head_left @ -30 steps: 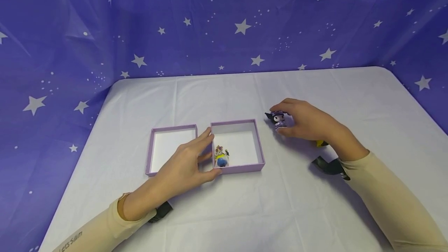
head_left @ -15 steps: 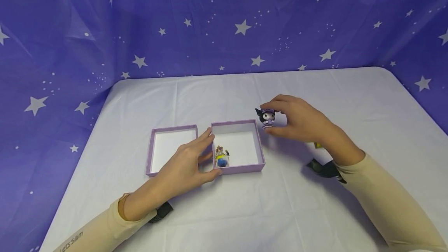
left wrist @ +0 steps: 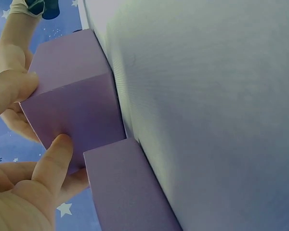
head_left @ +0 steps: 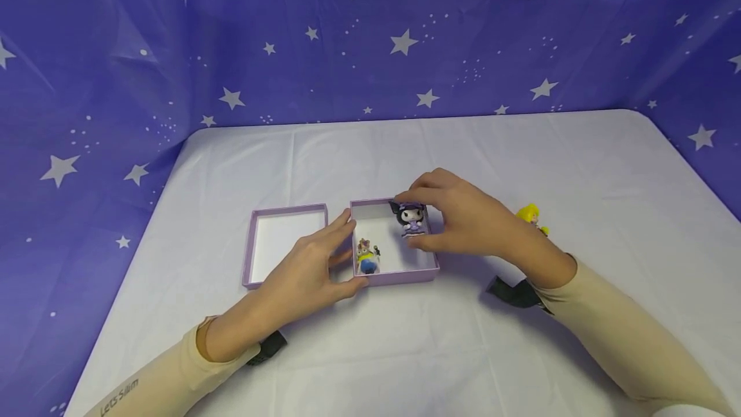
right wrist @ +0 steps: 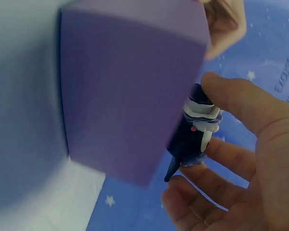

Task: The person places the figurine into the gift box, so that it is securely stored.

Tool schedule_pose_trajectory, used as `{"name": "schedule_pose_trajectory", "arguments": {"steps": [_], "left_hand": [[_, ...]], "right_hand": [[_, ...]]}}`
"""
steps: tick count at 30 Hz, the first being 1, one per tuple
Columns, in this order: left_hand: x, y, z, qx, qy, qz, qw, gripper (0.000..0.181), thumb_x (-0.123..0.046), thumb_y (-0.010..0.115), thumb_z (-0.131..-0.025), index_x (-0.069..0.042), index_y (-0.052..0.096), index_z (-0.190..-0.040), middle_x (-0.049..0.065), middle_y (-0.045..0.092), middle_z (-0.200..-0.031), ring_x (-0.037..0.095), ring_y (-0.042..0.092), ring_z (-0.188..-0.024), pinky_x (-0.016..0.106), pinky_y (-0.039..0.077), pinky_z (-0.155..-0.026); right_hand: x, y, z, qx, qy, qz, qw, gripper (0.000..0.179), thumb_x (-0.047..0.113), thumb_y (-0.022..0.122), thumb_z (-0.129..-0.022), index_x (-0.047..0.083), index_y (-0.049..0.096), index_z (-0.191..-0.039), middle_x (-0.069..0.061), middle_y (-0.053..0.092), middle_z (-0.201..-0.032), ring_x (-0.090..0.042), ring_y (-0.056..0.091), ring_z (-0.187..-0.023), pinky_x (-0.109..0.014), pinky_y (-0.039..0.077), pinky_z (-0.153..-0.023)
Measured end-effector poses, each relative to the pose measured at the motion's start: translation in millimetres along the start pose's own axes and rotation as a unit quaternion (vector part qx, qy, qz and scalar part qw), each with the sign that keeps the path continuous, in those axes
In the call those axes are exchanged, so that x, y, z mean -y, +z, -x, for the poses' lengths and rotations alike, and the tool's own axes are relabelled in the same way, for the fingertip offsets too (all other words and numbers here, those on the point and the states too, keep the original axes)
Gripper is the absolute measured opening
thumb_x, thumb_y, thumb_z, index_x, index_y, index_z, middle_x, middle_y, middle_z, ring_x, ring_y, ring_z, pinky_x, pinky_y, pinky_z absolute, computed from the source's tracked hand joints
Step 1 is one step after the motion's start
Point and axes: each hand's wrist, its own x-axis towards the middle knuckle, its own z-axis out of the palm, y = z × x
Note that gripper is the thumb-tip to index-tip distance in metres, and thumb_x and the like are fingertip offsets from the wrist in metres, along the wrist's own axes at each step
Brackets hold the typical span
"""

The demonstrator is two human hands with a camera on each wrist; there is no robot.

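A purple box (head_left: pixel 399 278) with a white inside stands on the table. My left hand (head_left: pixel 303 272) holds it by the left side, thumb at the near corner and fingertips along the wall. In the left wrist view a fingertip (left wrist: pixel 62 139) presses the purple wall. My right hand (head_left: pixel 466 214) pinches a black-and-purple figurine (head_left: pixel 411 216) between thumb and fingers, upright over the right part of the box. In the right wrist view the box wall partly hides the figurine (right wrist: pixel 200 122). A small yellow-and-blue figurine (head_left: pixel 367 261) lies in the box's near left corner.
A shallow purple lid (head_left: pixel 249 256) with a white inside lies left of the box, partly behind my left hand. A yellow-haired figurine (head_left: pixel 528 214) is on the table beyond my right wrist. A starry blue cloth (head_left: pixel 324 69) hangs behind the white-covered table (head_left: pixel 405 346).
My right hand has carried the black-and-purple figurine leftward from beside the box to over its inside. The yellow-haired figurine has come into fuller view. My left hand stays at the box.
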Motion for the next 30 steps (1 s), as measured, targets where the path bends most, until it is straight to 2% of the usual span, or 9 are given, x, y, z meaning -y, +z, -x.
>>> {"name": "schedule_pose_trajectory", "arguments": {"steps": [5, 10, 13, 20, 25, 30], "left_hand": [[1.0, 1.1, -0.2, 0.005, -0.002, 0.014, 0.9999, 0.088, -0.028, 0.086, -0.075, 0.009, 0.042, -0.142, 0.021, 0.031, -0.153, 0.022, 0.046, -0.129, 0.023, 0.049, -0.093], [1.1, 1.2, 0.5, 0.005, 0.000, 0.007, 1.0000, 0.087, -0.028, 0.085, -0.076, 0.009, 0.042, -0.142, 0.021, 0.031, -0.153, 0.023, 0.040, -0.134, 0.023, 0.046, -0.097], [0.9, 0.6, 1.1, 0.003, 0.002, 0.006, 1.0000, 0.087, -0.028, 0.085, -0.076, 0.009, 0.042, -0.142, 0.021, 0.031, -0.153, 0.024, 0.037, -0.136, 0.023, 0.045, -0.097], [0.2, 0.9, 0.1, 0.001, 0.009, 0.014, 0.9999, 0.087, -0.027, 0.085, -0.076, 0.010, 0.042, -0.142, 0.021, 0.030, -0.153, 0.024, 0.039, -0.135, 0.022, 0.049, -0.093], [0.0, 1.0, 0.4, 0.003, 0.007, 0.017, 0.9998, 0.088, -0.027, 0.085, -0.076, 0.010, 0.041, -0.142, 0.021, 0.029, -0.154, 0.025, 0.038, -0.135, 0.023, 0.050, -0.091], [0.7, 0.9, 1.0, -0.001, 0.005, -0.002, 1.0000, 0.088, -0.031, 0.085, -0.076, 0.009, 0.043, -0.142, 0.021, 0.031, -0.153, 0.025, 0.037, -0.136, 0.026, 0.045, -0.099]], "right_hand": [[8, 15, -10.2, 0.024, 0.003, 0.033, 0.9992, 0.059, 0.039, 0.083, -0.074, 0.013, 0.068, -0.124, 0.003, 0.060, -0.111, -0.013, 0.052, -0.104, -0.033, 0.051, -0.089], [16, 25, -18.4, 0.044, 0.003, 0.079, 0.9959, 0.057, 0.036, 0.084, -0.072, 0.011, 0.069, -0.121, 0.000, 0.063, -0.109, -0.015, 0.056, -0.099, -0.033, 0.052, -0.086], [21, 30, -22.9, 0.062, 0.004, 0.103, 0.9927, 0.056, 0.035, 0.084, -0.071, 0.011, 0.070, -0.120, -0.002, 0.064, -0.108, -0.019, 0.058, -0.100, -0.036, 0.051, -0.089], [26, 42, -29.2, 0.094, 0.032, 0.144, 0.9846, 0.056, 0.036, 0.086, -0.071, 0.012, 0.070, -0.119, -0.003, 0.066, -0.107, -0.021, 0.061, -0.098, -0.040, 0.050, -0.091], [28, 43, -29.7, 0.107, 0.046, 0.137, 0.9837, 0.060, 0.037, 0.086, -0.072, 0.011, 0.068, -0.123, -0.003, 0.064, -0.113, -0.020, 0.061, -0.101, -0.038, 0.050, -0.093], [22, 32, -20.6, 0.085, 0.026, 0.074, 0.9933, 0.055, 0.034, 0.084, -0.076, 0.010, 0.067, -0.123, -0.002, 0.061, -0.115, -0.017, 0.058, -0.104, -0.035, 0.051, -0.094]]}}
